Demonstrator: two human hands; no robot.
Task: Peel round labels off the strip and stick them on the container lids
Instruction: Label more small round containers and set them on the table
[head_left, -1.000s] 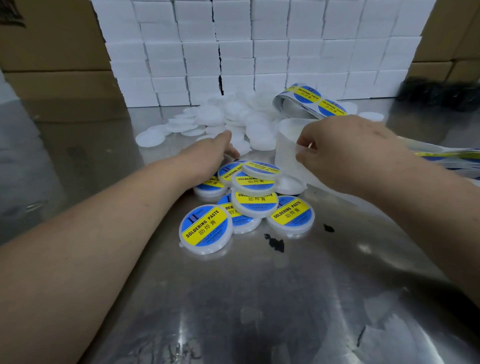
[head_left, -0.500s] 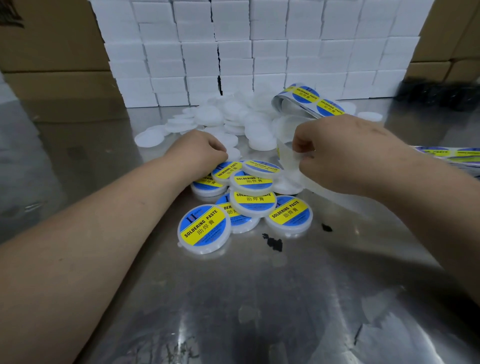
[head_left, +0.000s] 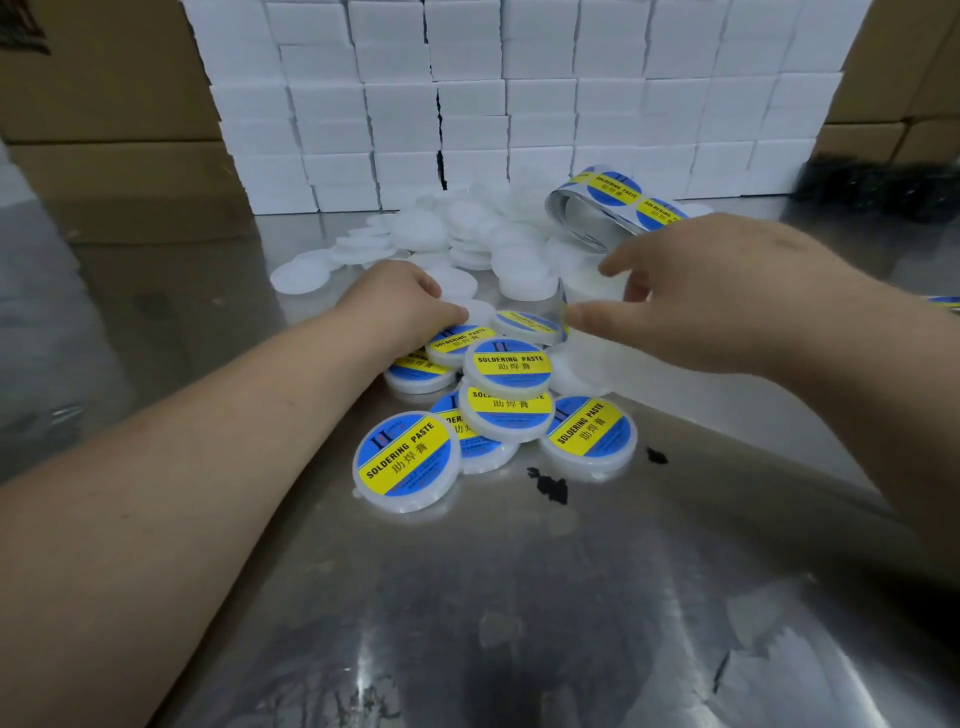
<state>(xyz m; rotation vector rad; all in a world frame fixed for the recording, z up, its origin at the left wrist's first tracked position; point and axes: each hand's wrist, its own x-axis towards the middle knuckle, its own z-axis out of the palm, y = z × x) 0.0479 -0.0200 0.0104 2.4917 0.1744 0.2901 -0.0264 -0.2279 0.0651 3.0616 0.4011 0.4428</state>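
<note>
Mostly blue with a yellow SOLDERING PASTE band, the labelled lids (head_left: 506, 364) lay heaped before me. My left hand (head_left: 400, 306) curled onto them, grip unclear; my right hand (head_left: 701, 296) hovered, fingers spread, near the label strip (head_left: 613, 189).

Soft overhead light glares off the steel table (head_left: 519, 597), the right hand (head_left: 727, 296) is motion-blurred, and edges bow outward.

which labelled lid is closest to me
The front-left lid, its yellow band tilted diagonally; every other labelled one lies farther back.
</note>
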